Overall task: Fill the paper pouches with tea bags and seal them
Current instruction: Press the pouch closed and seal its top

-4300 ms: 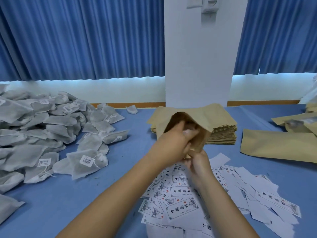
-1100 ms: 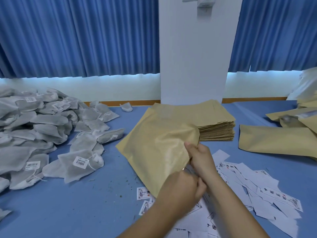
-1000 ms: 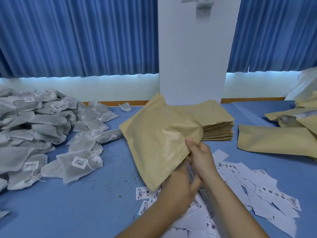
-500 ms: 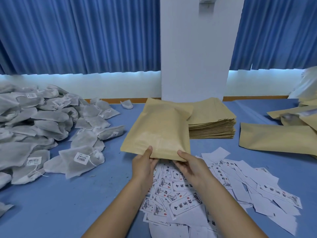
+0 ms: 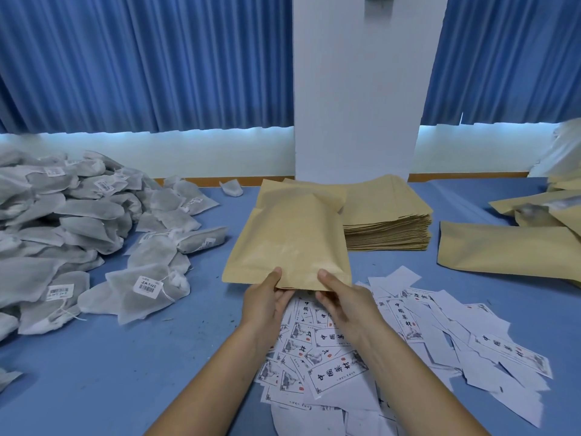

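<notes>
Both hands hold the near short edge of a bulging tan kraft-paper pouch [image 5: 292, 240]: the left hand [image 5: 267, 305] and the right hand [image 5: 344, 305] sit side by side at that edge, each with its thumb pressed on top and its fingers tucked beneath. Under the wrists, a loose scatter of white printed paper labels [image 5: 330, 357] covers the blue cloth-covered table [image 5: 125, 372]. From the grip the pouch runs straight away from the person, its long axis pointing toward the far wall and leaning slightly right. Its far end lies against a thick stack of flat, empty tan pouches [image 5: 390, 215]. A faint crease crosses the pouch just beyond the thumbs, which suggests the closure strip lies at this near end. Neither hand is clearly the nearer one, since both meet the same edge almost level; any sealing press would likely travel sideways along that edge, not up the length of the pouch. To the left, well apart from the hands, is a large heap of grey-white mesh tea bags with barcode tags [image 5: 78, 221]. At the right, several more tan pouches [image 5: 503, 250] lie flat on the table. Behind the stack stands a white square pillar [image 5: 355, 89], flanked by pleated blue curtains [image 5: 141, 58].
</notes>
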